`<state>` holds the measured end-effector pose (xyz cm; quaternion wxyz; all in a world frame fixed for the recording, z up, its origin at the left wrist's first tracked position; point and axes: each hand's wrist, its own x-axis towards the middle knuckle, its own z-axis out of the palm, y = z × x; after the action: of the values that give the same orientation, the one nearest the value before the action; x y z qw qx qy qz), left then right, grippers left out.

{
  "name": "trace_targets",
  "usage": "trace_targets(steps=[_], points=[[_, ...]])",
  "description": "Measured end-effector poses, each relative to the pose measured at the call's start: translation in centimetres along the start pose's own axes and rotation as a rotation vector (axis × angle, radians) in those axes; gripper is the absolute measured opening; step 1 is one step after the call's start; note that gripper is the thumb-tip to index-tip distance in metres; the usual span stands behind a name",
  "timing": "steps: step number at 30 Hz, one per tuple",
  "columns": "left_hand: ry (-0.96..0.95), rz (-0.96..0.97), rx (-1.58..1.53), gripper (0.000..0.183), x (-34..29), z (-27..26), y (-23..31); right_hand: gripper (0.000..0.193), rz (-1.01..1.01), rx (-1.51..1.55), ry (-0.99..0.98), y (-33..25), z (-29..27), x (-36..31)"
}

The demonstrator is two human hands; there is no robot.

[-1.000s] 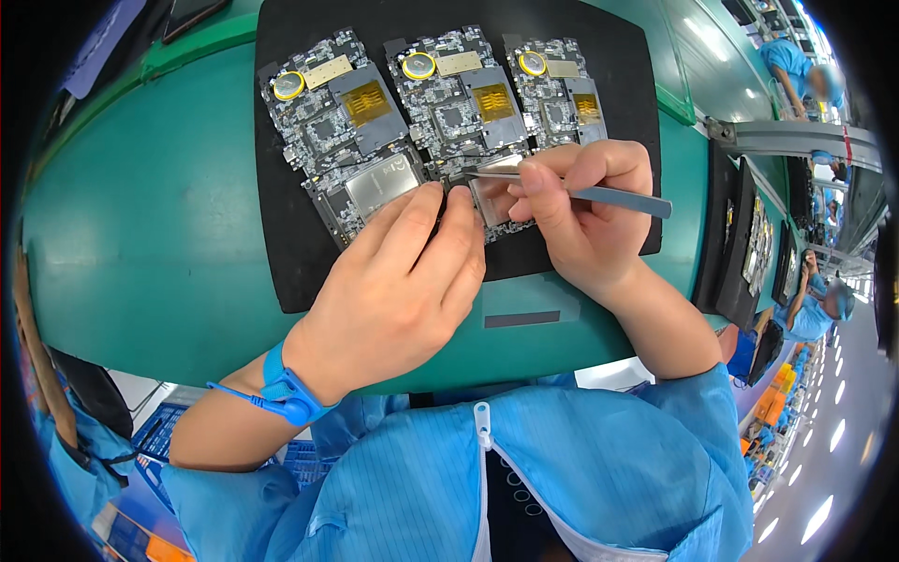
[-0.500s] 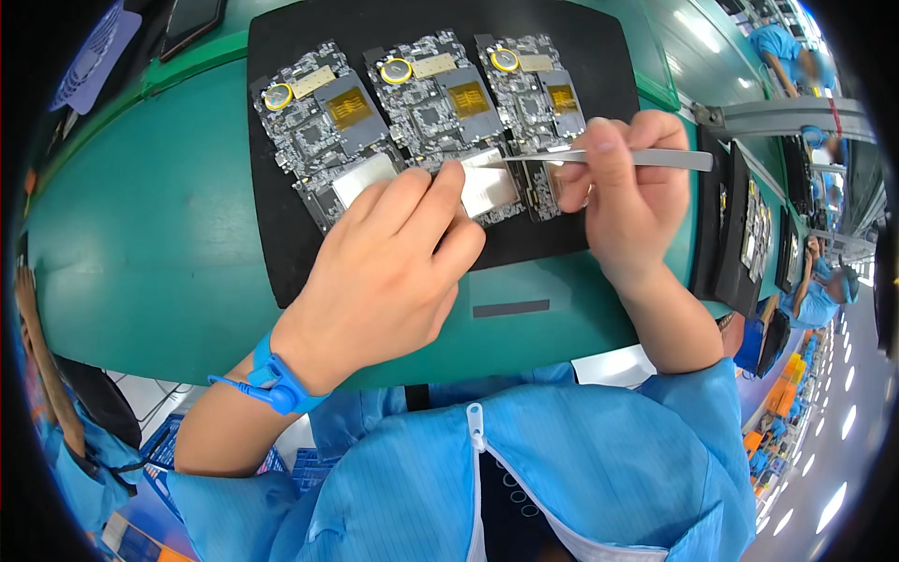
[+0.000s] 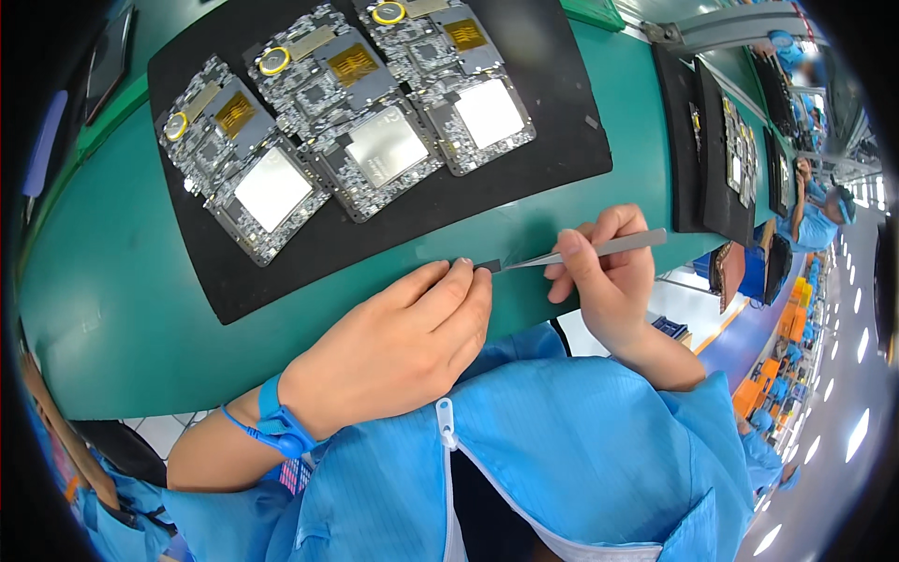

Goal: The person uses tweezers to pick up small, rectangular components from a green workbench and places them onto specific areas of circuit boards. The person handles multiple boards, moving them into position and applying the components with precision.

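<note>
A thin dark grey strip (image 3: 491, 266) lies on the green bench top (image 3: 552, 295), its left part covered by fingers. My left hand (image 3: 398, 342), with a blue wrist strap (image 3: 276, 426), has its fingers close together and their tips on that strip. Metal tweezers (image 3: 609, 247) are pinched in my right hand (image 3: 607, 276); their points reach the strip's right end. Beyond my hands, three circuit boards lie on a black mat (image 3: 552, 112): a left board (image 3: 211, 150), a middle board (image 3: 314, 94) and a right board (image 3: 426, 56). Each bears a silver shield plate and a round yellow-rimmed part.
More black mats with boards (image 3: 740, 155) lie to the right, beneath a grey metal beam (image 3: 740, 30). At the far left sits a dark flat device (image 3: 110, 54) beside a green rail (image 3: 89, 131). A co-worker (image 3: 819, 217) in blue sits farther right.
Both hands have come off the boards and down to the dark strip near the bench's front edge, tweezers included. The view has shifted, so the boards appear farther left and higher.
</note>
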<state>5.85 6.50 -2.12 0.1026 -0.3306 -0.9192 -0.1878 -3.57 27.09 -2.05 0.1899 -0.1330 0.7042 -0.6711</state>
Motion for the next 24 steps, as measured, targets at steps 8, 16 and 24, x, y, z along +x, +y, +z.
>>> trace_targets(steps=[8, 16, 24], points=[[-0.043, 0.001, -0.002, 0.029, 0.20, -0.13, -0.04, 0.024, -0.067, 0.032, -0.004, 0.51, 0.41, -0.20], [-0.049, 0.009, -0.004, 0.029, 0.32, -0.05, -0.15, 0.020, -0.067, -0.056, -0.022, 0.37, 0.24, 0.06], [-0.026, -0.001, 0.038, 0.030, 0.15, 0.27, 0.06, 0.022, -0.155, 0.041, -0.052, 0.59, 0.02, -0.17]])
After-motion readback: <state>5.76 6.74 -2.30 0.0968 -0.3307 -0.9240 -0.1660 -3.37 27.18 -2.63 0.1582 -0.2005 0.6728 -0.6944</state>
